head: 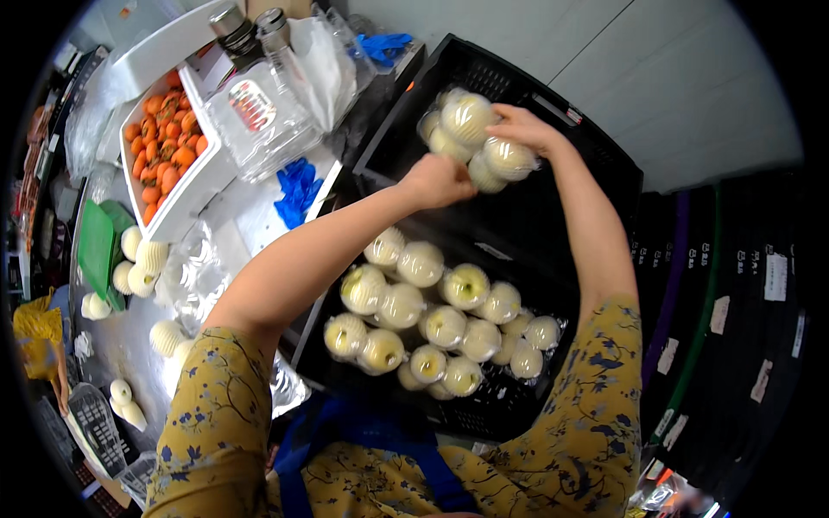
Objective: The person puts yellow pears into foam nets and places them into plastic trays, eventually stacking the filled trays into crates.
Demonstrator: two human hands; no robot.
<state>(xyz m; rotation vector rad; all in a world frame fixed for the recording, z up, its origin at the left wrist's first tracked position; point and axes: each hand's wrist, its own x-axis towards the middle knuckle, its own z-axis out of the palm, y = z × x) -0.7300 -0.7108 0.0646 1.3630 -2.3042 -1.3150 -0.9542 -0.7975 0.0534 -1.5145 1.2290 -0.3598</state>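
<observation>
Clear-wrapped pale fruits in foam nets (467, 118) are between my two hands, over the far part of a black plastic crate (518, 84). My right hand (528, 129) grips the pack from its right side, fingers on the upper fruits. My left hand (440, 181) is at the pack's near left edge with its fingers curled in; whether it holds the wrap cannot be told. Nearer to me, several more wrapped packs of pale green-yellow fruits (466, 287) lie in rows in a black crate. The undersides of the held pack are hidden.
On the metal table (155, 375) at left stand a white foam box (214, 178) of orange fruits (170, 139), clear clamshell containers (259, 123), blue gloves (298, 191), a green basket (97, 249) and loose netted fruits (152, 258). Stacked dark crates (732, 272) stand right. Another person's arm (61, 382) shows far left.
</observation>
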